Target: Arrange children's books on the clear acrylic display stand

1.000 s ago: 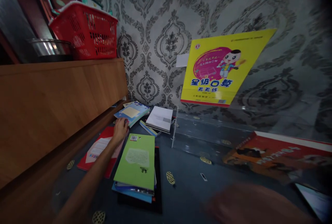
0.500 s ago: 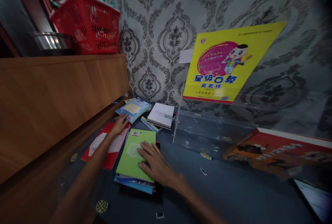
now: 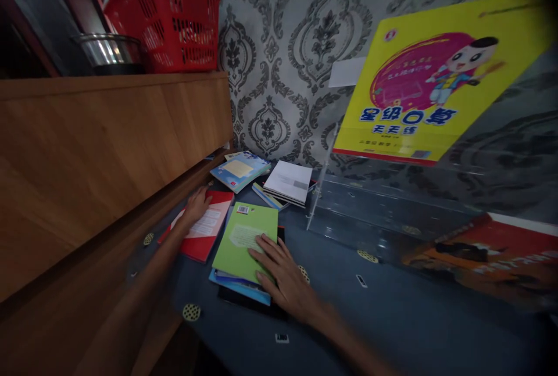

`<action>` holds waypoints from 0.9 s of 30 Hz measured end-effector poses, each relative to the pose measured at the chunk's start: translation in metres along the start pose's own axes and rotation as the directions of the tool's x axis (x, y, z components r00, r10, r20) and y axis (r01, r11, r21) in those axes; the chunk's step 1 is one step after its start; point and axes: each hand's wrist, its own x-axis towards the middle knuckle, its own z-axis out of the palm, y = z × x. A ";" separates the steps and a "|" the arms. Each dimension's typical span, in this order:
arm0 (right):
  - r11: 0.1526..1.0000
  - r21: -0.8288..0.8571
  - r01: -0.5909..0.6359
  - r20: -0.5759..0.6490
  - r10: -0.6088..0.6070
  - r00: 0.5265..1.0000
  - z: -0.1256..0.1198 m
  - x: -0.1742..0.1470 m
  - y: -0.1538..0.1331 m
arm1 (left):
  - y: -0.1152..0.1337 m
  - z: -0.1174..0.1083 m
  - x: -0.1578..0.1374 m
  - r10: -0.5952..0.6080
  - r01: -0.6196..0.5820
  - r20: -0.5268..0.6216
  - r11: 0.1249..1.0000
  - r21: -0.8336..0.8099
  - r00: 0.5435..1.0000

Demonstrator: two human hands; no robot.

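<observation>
Left hand (image 3: pixel 197 206), grip unclear, touches red book (image 3: pixel 201 247); right hand (image 3: pixel 284 276) spreads over green book (image 3: pixel 238 248); pushing left could drop either off the table (image 3: pixel 335 294) edge.

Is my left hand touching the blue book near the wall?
Apart: the head view shows a strip of dark table between the fingers of your left hand and the near edge of the blue book.

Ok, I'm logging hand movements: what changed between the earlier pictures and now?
The left hand moved from the blue book to the red book. The right hand came in from the lower right onto the green book. These books and the yellow book seem unmoved, though the view shifted.
</observation>
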 end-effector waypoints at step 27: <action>0.994 -0.107 0.015 -0.003 -0.015 1.000 0.004 -0.004 -0.002 | 0.011 -0.072 -0.047 -0.467 0.352 0.160 0.814 0.461 0.869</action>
